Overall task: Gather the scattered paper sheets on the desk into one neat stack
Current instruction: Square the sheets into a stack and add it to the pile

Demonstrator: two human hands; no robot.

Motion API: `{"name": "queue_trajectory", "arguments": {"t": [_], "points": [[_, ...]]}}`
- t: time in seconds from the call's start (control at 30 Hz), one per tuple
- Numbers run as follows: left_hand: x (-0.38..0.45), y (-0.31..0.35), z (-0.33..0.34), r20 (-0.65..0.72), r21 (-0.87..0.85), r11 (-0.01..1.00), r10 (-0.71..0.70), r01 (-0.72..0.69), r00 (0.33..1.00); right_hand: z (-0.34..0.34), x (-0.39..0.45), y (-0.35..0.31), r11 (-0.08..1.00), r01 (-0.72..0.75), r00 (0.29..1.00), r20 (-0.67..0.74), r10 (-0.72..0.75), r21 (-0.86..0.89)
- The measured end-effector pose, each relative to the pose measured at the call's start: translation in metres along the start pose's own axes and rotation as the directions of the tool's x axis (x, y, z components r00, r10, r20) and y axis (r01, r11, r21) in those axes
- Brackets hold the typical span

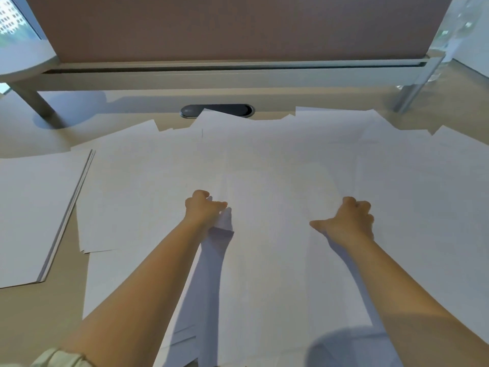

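Note:
Several white paper sheets (277, 160) lie overlapping across the middle and right of the desk (34, 136). A squared stack of sheets (34, 215) sits apart at the left. My left hand (203, 207) pinches the left edge of a central sheet (264, 260), which lifts and curls at the fingers. My right hand (349, 218) rests on the same spread at the sheet's right side, fingers curled and thumb stretched out to the left; whether it grips paper I cannot tell.
A raised shelf (238, 75) on metal legs (37, 104) spans the back of the desk under a brown partition (238, 25). A dark oval cable port (190, 111) peeks out behind the sheets. Bare desk shows at front left and at the far corners.

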State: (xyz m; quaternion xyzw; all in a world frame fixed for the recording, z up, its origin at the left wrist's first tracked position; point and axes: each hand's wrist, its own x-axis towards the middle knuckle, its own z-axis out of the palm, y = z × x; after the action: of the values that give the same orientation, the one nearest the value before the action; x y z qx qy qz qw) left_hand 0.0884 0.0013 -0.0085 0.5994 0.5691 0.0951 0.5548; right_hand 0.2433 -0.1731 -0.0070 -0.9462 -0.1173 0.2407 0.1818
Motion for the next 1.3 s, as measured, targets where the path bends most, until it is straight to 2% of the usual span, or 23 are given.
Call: {"name": "queue_trajectory", "arguments": {"t": [0.1, 0.2, 0.27, 0.33, 0.37, 0.43, 0.53, 0.57, 0.7, 0.83, 0.9, 0.97, 1.03, 1.07, 1.13, 1.17, 1.23, 1.3], "points": [[0.002, -0.001, 0.0, -0.024, -0.041, 0.999, 0.021, -0.022, 0.999, -0.001, 0.005, 0.003, 0.988, 0.002, 1.0, -0.005, -0.001, 0.157], [0.001, -0.004, -0.008, -0.004, 0.015, 0.999, 0.031, -0.031, 1.0, -0.005, 0.01, 0.009, 0.972, 0.017, 0.995, -0.095, 0.005, 0.234], [-0.007, -0.006, -0.019, 0.095, 0.174, 0.985, -0.005, -0.012, 0.995, -0.008, 0.013, 0.008, 0.958, 0.017, 0.988, -0.15, 0.028, 0.285], [-0.014, -0.008, -0.032, 0.199, 0.456, 0.89, -0.101, -0.001, 0.975, -0.007, 0.016, 0.002, 0.957, 0.032, 0.986, -0.164, 0.016, 0.288], [-0.019, -0.008, -0.038, 0.218, 0.573, 0.819, -0.143, -0.008, 0.965, -0.005, 0.016, -0.002, 0.965, 0.054, 0.987, -0.157, -0.013, 0.258], [-0.023, -0.006, -0.046, 0.139, 0.673, 0.739, -0.132, 0.004, 0.981, 0.001, 0.014, -0.011, 0.987, 0.093, 0.986, -0.146, -0.074, 0.132], [-0.021, -0.016, -0.057, -0.154, 0.671, 0.736, 0.017, 0.092, 0.988, 0.007, 0.014, -0.014, 0.987, 0.105, 0.989, -0.087, -0.116, -0.122], [-0.021, -0.022, -0.06, -0.201, 0.688, 0.716, 0.036, 0.115, 0.979, 0.009, 0.013, -0.012, 0.976, 0.113, 0.991, -0.043, -0.124, -0.186], [-0.017, -0.049, -0.058, -0.157, 0.721, 0.675, -0.058, 0.154, 0.986, 0.021, 0.012, -0.006, 0.942, 0.175, 0.983, 0.098, -0.153, -0.286], [-0.014, -0.049, -0.045, -0.066, 0.732, 0.68, 0.02, 0.035, 0.998, 0.031, 0.005, -0.019, 0.933, 0.272, 0.954, 0.191, -0.23, -0.237], [-0.014, -0.042, -0.035, 0.014, 0.714, 0.698, 0.064, -0.055, 0.998, 0.035, -0.001, -0.029, 0.937, 0.32, 0.928, 0.247, -0.28, -0.14], [-0.017, -0.035, -0.029, 0.038, 0.657, 0.745, 0.118, -0.114, 0.992, 0.036, -0.009, -0.037, 0.942, 0.32, 0.896, 0.292, -0.334, 0.097], [-0.017, -0.03, -0.034, -0.055, 0.527, 0.846, 0.137, -0.088, 0.989, 0.031, -0.013, -0.039, 0.907, 0.217, 0.912, 0.255, -0.32, 0.361], [-0.016, -0.029, -0.039, -0.126, 0.429, 0.902, 0.113, -0.048, 0.986, 0.029, -0.013, -0.038, 0.885, 0.191, 0.933, 0.201, -0.297, 0.424], [-0.014, -0.029, -0.05, -0.215, 0.233, 0.972, 0.034, 0.018, 0.976, 0.025, -0.011, -0.039, 0.893, 0.168, 0.964, 0.118, -0.236, 0.418], [-0.014, -0.029, -0.053, -0.215, 0.151, 0.988, -0.001, 0.034, 0.977, 0.026, -0.011, -0.041, 0.902, 0.14, 0.974, 0.108, -0.2, 0.409], [-0.017, -0.028, -0.054, -0.172, -0.024, 0.998, -0.063, 0.06, 0.983, 0.031, -0.013, -0.046, 0.895, 0.052, 0.981, 0.145, -0.129, 0.443], [-0.019, -0.032, -0.053, -0.123, -0.128, 0.983, -0.145, 0.129, 0.982, 0.04, -0.018, -0.048, 0.877, 0.015, 0.98, 0.167, -0.109, 0.481]]}}
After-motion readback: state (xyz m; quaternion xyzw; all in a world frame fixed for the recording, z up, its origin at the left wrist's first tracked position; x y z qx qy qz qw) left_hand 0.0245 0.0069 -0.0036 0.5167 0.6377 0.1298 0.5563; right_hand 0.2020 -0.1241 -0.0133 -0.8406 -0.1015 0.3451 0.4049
